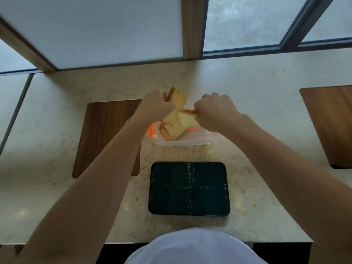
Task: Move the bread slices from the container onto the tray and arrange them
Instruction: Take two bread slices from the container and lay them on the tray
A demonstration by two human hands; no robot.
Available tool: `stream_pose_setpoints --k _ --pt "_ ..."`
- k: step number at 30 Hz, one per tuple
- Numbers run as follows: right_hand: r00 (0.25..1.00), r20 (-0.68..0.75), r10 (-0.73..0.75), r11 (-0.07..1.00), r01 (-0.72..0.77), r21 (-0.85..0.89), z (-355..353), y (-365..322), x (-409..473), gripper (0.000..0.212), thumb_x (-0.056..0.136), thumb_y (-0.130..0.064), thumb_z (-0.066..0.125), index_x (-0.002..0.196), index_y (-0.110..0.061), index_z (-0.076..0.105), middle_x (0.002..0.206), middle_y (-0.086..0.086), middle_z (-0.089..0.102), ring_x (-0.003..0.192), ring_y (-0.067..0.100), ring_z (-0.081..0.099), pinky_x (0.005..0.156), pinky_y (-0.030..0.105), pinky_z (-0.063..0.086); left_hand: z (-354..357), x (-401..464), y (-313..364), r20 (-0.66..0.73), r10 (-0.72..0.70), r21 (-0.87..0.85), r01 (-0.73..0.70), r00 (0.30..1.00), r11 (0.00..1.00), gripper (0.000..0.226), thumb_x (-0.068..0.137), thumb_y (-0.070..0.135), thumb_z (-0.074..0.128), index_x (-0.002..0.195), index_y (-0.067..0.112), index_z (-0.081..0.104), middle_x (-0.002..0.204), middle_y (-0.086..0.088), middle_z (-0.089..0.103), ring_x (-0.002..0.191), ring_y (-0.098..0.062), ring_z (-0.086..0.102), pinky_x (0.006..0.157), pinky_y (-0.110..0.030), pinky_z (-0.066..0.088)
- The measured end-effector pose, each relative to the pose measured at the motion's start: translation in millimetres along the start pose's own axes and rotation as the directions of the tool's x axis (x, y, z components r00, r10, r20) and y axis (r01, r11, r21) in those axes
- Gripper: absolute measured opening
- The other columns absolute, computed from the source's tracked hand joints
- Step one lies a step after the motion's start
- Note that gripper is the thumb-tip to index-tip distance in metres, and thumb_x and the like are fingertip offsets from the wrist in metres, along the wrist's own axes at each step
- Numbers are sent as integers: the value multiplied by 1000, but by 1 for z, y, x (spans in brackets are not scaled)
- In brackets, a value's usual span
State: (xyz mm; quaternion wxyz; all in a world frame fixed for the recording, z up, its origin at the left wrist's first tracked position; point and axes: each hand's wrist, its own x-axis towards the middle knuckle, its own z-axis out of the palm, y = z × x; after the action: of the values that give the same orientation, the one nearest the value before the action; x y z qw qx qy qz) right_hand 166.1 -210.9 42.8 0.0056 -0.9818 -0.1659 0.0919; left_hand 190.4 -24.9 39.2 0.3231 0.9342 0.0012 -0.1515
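A clear plastic container (182, 142) with an orange clasp sits on the counter beyond a dark rectangular tray (188, 188) that has nothing on it. My left hand (157, 104) is shut on a bread slice (179, 99), held up above the container's far side. My right hand (215, 109) pinches another slice (187, 121) by its crust just over the container. More bread slices (172, 131) lie inside the container at its left end, partly hidden by the lifted ones.
A wooden board (102, 134) is set into the pale stone counter at the left, partly under my left forearm. Another wooden board (331, 122) lies at the right edge. Windows run along the back of the counter.
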Motion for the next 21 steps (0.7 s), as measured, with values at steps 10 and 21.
stream_pose_setpoints --k 10,21 --pt "958 278 74 -338 -238 911 50 -27 -138 28 93 -23 68 120 -17 63 112 6 75 105 25 72 82 35 61 44 -173 -111 222 -309 -945 282 925 165 48 83 22 68 129 17 57 120 -8 69 101 -24 70 68 -33 57" --pt "769 617 168 -40 -620 783 137 -71 -161 34 89 -12 74 119 -16 59 121 9 63 105 26 67 81 36 62 109 -261 -162 331 -538 -896 438 775 79 30 96 18 58 126 21 55 118 -8 65 103 -29 64 56 -30 57"
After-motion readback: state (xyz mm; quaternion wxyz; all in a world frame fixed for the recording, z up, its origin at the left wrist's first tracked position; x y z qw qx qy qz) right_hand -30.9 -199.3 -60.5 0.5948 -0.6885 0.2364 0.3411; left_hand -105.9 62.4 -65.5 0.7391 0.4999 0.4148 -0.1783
